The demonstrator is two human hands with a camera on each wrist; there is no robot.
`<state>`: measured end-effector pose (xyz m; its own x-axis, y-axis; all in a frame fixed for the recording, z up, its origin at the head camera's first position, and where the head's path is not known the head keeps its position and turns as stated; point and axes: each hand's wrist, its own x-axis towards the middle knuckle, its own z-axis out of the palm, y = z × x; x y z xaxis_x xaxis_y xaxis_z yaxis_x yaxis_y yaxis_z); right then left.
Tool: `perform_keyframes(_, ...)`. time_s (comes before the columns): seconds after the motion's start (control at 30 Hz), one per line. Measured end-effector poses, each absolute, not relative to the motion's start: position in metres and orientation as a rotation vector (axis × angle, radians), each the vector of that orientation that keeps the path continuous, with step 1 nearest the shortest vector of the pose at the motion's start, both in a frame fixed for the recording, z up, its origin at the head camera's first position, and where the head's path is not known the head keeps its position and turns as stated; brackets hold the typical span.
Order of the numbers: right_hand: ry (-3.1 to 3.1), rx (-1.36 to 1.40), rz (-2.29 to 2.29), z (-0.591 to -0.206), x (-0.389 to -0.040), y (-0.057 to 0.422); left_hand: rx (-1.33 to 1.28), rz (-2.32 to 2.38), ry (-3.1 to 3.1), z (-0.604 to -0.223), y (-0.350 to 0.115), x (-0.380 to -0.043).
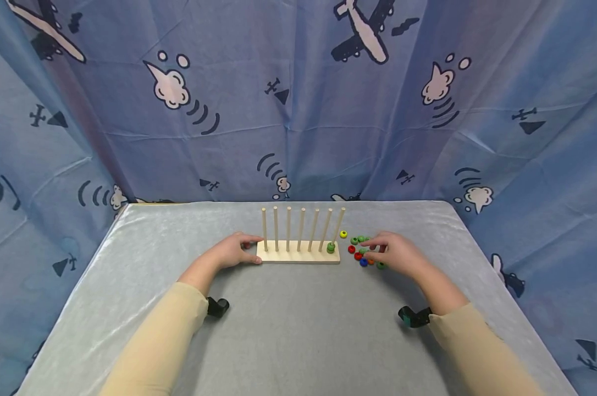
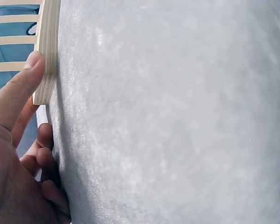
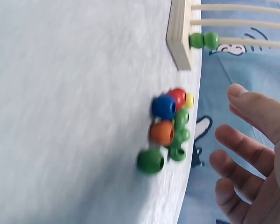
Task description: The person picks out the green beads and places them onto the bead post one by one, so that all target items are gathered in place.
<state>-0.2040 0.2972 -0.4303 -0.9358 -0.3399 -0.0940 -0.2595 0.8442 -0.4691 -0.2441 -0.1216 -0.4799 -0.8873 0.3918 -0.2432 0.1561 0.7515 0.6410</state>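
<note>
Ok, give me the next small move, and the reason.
Probably lower the right hand and pinch a loose green bead: that hand looks empty, the right-end peg already carries two green beads with bare length above them, and the left hand holds the left end of the base.

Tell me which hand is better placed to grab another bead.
Likely the right hand: it hovers by the loose beads, holding nothing, while the left hand grips the wooden base at the end away from them.
</note>
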Motion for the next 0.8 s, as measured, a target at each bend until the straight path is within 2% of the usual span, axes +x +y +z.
perform_keyframes(0.43,2.894,-0.495,-0.672,-0.431,-0.188,0.328,0.419,0.921,2.583,-0.481,-0.123,-0.244)
perform_keyframes(0.8,2.861,-0.447,-0.663,-0.456,-0.190,0.340,0.404,0.904,2.575,-0.480,-0.122,-0.245)
